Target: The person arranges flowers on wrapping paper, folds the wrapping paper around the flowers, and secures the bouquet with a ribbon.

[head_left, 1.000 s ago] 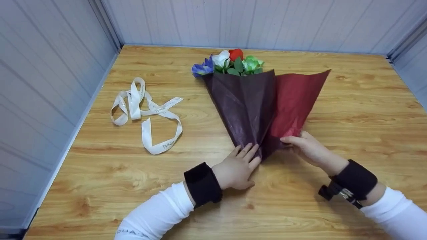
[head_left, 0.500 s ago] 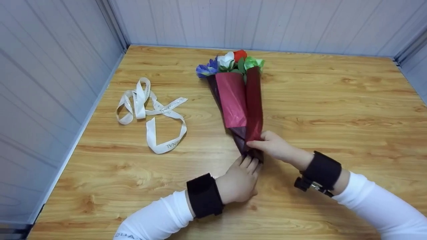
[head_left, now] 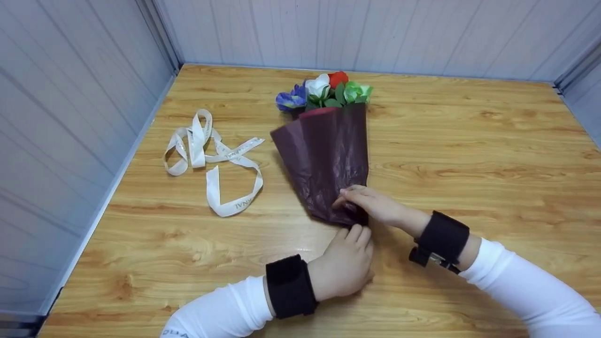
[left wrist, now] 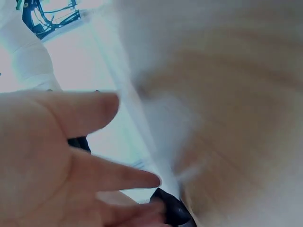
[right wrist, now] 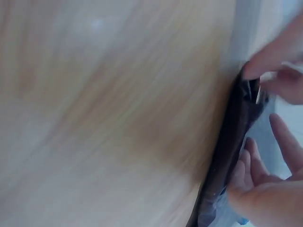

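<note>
A bouquet of blue, white, red and green flowers [head_left: 324, 91] lies on the wooden table in dark purple wrapping paper [head_left: 324, 159] with a red inner side. At its narrow lower end, my left hand [head_left: 345, 263] touches the paper with its fingertips. The left wrist view has that hand's thumb [left wrist: 90, 111] held apart from the fingers [left wrist: 118, 175]. My right hand [head_left: 375, 204] rests on the lower right of the wrap, its fingers across the paper. In the right wrist view, the rolled edge of the wrap runs beneath both hands.
A loose white ribbon [head_left: 232, 206] with printed lettering lies looped on the table [head_left: 469, 155] to the left of the bouquet. Pale panel walls [head_left: 375, 37] stand along the back and both sides.
The right side of the wrap has been folded leftward over the front, covering the red sheet. My right hand has moved left with it; my left hand has shifted slightly down.
</note>
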